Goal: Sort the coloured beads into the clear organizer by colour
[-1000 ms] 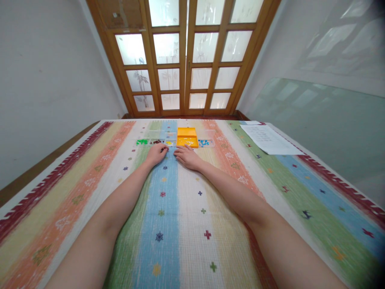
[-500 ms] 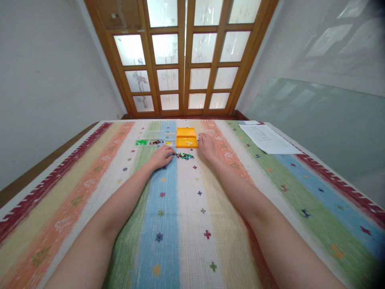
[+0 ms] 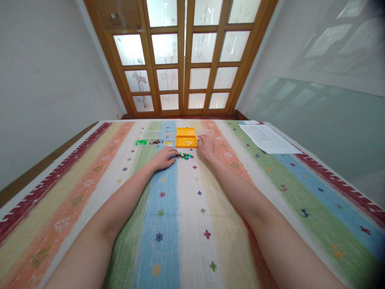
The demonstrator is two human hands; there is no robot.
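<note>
A small pile of mixed green, blue and brown bead-like pieces (image 3: 186,156) lies on the striped cloth. My left hand (image 3: 164,158) reaches its left edge, fingers together and bent, the tips touching the pieces; anything between them is hidden. My right hand (image 3: 206,147) rests beside the yellow-orange box (image 3: 186,145), fingers curled and pinched, with what they hold too small to make out. The box stands open with white pieces inside. Left of it is a clear compartment box (image 3: 149,136) holding green pieces (image 3: 141,142), brown pieces (image 3: 156,142) and yellow pieces (image 3: 168,143).
Behind my right hand lies a clear plastic container or lid (image 3: 209,131), partly covered. A printed sheet (image 3: 267,139) lies at the far right of the table. The striped tablecloth (image 3: 194,224) covers the table, and wood-framed glass doors (image 3: 182,60) stand beyond it.
My left hand has shifted slightly right, onto the pile's left edge. My right hand stays nearly where it was, beside the yellow-orange box.
</note>
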